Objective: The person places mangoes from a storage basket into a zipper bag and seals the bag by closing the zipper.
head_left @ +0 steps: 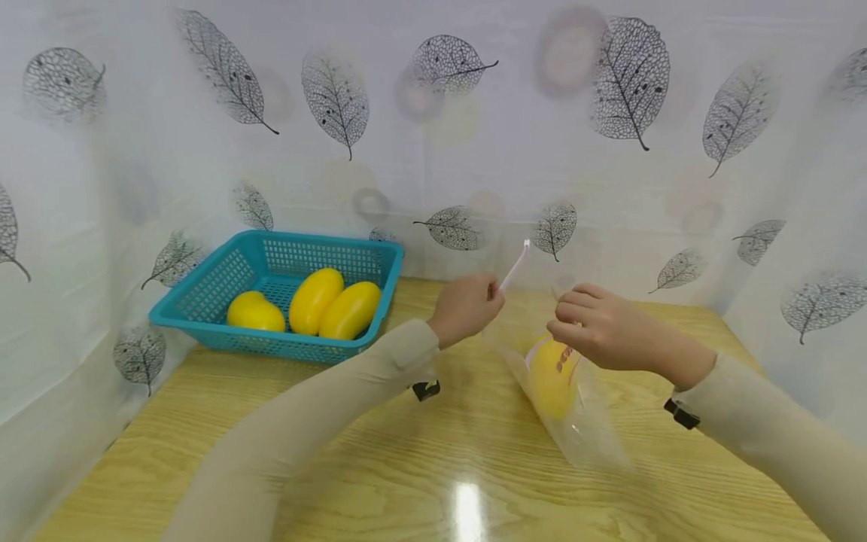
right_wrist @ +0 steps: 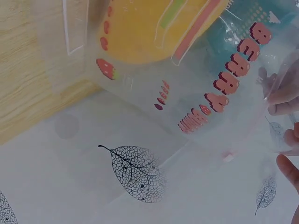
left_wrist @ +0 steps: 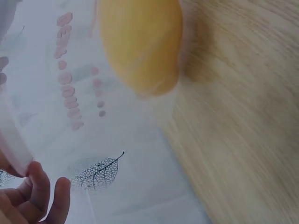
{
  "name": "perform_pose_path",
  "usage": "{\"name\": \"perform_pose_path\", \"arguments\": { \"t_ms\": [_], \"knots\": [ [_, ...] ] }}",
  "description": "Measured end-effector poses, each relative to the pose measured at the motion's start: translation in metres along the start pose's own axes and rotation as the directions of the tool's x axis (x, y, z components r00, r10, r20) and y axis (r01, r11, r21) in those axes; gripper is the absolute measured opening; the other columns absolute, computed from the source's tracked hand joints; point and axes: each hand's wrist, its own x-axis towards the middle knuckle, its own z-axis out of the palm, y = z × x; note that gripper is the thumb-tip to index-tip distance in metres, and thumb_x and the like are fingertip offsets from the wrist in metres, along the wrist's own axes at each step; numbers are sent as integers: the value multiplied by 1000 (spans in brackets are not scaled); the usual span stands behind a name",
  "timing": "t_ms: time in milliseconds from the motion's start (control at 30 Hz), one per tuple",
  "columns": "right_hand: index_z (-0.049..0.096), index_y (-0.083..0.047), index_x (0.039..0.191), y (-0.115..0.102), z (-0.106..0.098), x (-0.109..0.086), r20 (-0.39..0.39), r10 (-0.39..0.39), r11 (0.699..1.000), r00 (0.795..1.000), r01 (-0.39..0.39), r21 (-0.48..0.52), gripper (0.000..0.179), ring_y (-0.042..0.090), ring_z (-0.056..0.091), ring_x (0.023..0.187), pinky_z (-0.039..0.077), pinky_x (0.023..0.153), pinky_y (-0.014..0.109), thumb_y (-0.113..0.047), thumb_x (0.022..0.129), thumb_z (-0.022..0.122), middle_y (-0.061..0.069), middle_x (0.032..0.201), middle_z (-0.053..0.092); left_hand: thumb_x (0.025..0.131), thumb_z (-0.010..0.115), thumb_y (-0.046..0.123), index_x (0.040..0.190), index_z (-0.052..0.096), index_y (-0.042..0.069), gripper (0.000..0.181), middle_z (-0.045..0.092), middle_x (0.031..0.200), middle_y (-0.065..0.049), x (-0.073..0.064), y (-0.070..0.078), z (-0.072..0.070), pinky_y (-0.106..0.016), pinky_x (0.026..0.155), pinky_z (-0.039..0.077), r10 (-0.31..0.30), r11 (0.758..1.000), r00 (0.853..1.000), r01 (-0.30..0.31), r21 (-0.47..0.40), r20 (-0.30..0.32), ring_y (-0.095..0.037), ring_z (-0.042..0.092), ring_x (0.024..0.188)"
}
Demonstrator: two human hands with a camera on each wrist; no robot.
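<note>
A clear plastic zip bag (head_left: pixel 592 440) with red printed lettering hangs between both hands, close over the table. Inside it lies a yellow mango (head_left: pixel 554 384), also seen through the film in the left wrist view. My left hand (head_left: pixel 469 307) pinches one end of the bag's pink zip strip (head_left: pixel 515 268), which sticks up past the fingers. On the strip's tip sits a small pale slider (head_left: pixel 526 243). The right hand (head_left: pixel 606 330) grips the bag's top edge on the other side, above the mango. In the right wrist view, that hand's fingers (right_wrist: pixel 290 171) show only at the frame's edge.
A blue-green plastic basket (head_left: pixel 233 339) stands at the back left of the wooden table (head_left: pixel 379 444). It holds three yellow mangoes (head_left: pixel 316 301). A white curtain with leaf prints (head_left: pixel 420 165) closes off the back and both sides.
</note>
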Motion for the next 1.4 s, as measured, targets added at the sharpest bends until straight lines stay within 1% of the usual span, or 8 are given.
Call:
{"name": "perform_pose_path", "arguments": {
  "t_ms": [267, 467, 633, 733, 1000, 1167, 1300, 1400],
  "knots": [
    [58, -6, 77, 24, -19, -2, 22, 32, 999, 999, -31, -18, 40, 20, 45, 66, 46, 66, 35, -8, 102, 27, 4, 69, 49, 94, 48, 19, 81, 60, 11, 20, 50, 58, 3, 10, 10, -9, -16, 39, 27, 67, 997, 983, -58, 58, -173, -7, 40, 46],
    [59, -5, 80, 45, -51, 14, 35, 44, 996, 998, -41, -81, 38, 25, 48, 67, 48, 67, 38, -6, 99, 25, 7, 69, 50, 94, 47, 17, 81, 59, 9, 20, 50, 58, 3, 16, 22, -24, -17, 43, 29, 79, 995, 949, -94, -36, -305, -8, 39, 47],
    [59, -4, 81, 54, -70, 25, 30, 64, 993, 998, -60, -104, 40, 26, 50, 68, 48, 68, 39, -10, 101, 25, 9, 70, 52, 94, 48, 18, 81, 59, 10, 19, 51, 57, 4, 18, 29, -30, -25, 60, 39, 86, 991, 917, -120, -63, -390, -9, 41, 48],
    [60, -4, 81, 53, -68, 28, 18, 56, 995, 998, -54, -82, 40, 25, 49, 66, 48, 66, 38, -10, 101, 26, 8, 69, 51, 93, 48, 18, 78, 58, 11, 19, 51, 58, 4, 15, 29, -30, -27, 66, 41, 82, 993, 927, -108, -49, -367, -10, 41, 50],
    [62, -4, 80, 29, -46, 22, 12, 1, 996, 1000, 0, -86, 35, 23, 50, 65, 49, 65, 35, -7, 100, 33, 7, 67, 52, 89, 53, 19, 74, 59, 12, 18, 55, 60, 2, -7, 2, -25, -18, 42, 28, 47, 999, 971, -49, 0, -235, -10, 42, 49],
    [60, -4, 79, 14, -38, 27, -40, 2, 998, 999, -5, -63, 31, 24, 55, 67, 50, 74, 41, -8, 100, 37, 7, 67, 55, 85, 57, 20, 68, 60, 13, 19, 56, 57, 3, -28, -15, -27, -29, 63, 44, 86, 990, 973, -60, 128, -215, -13, 47, 52],
    [59, -7, 79, 4, -28, 31, -56, 2, 1000, 998, -4, -26, 29, 22, 55, 70, 49, 78, 45, -9, 99, 38, 4, 68, 55, 84, 55, 20, 61, 57, 15, 23, 52, 52, 5, -43, -23, -23, -36, 70, 43, 105, 969, 979, -61, 241, -175, -13, 47, 52],
    [58, -8, 80, -4, -19, 32, -24, -12, 1000, 1000, 12, -4, 28, 21, 55, 73, 48, 80, 42, -3, 97, 36, 3, 70, 54, 83, 55, 21, 59, 57, 17, 25, 52, 52, 7, -50, -29, -17, -37, 72, 41, 69, 962, 993, -41, 268, -96, -11, 47, 52]
  ]
}}
